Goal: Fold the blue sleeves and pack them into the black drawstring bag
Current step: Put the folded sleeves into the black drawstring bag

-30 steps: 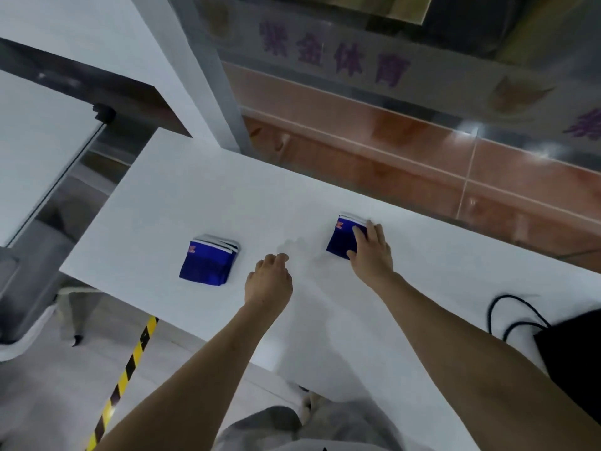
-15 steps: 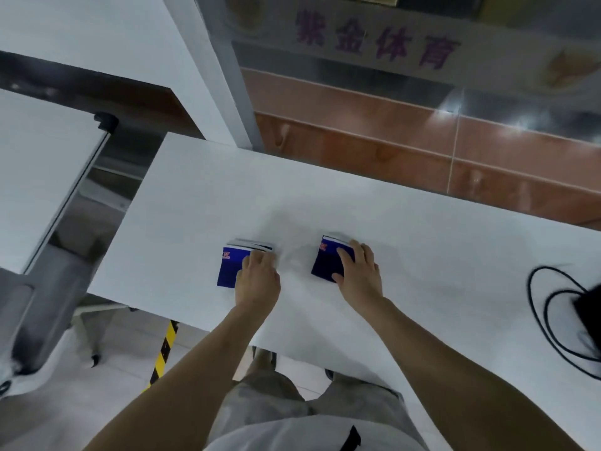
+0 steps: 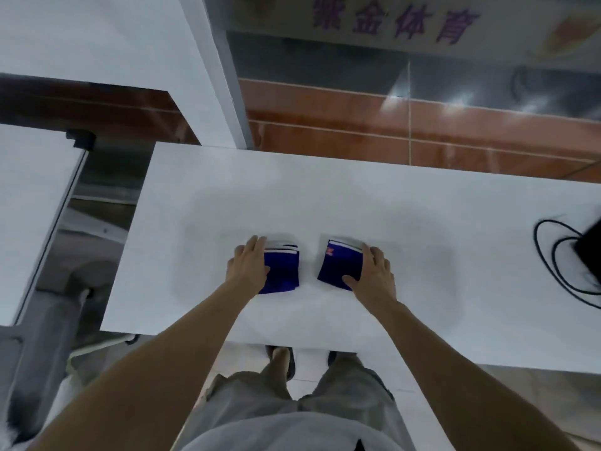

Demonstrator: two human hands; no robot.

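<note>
Your left hand (image 3: 248,266) lies flat on the outer edge of the left folded sleeve (image 3: 282,271), not clenched. Your right hand (image 3: 374,275) grasps the right folded sleeve (image 3: 340,266). Both sleeves lie near each other on the white table (image 3: 357,196); the black bag (image 3: 590,252) is at the far right.

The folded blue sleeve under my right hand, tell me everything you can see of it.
The folded blue sleeve is a compact, roughly square packet of deep blue, slightly shiny fabric, with a white band along its far edge and a small reddish mark near the far left corner. It lies flat on the white table, turned slightly. The right hand covers its right side, thumb on its near edge. It lies apart from the other folded sleeve.
</note>
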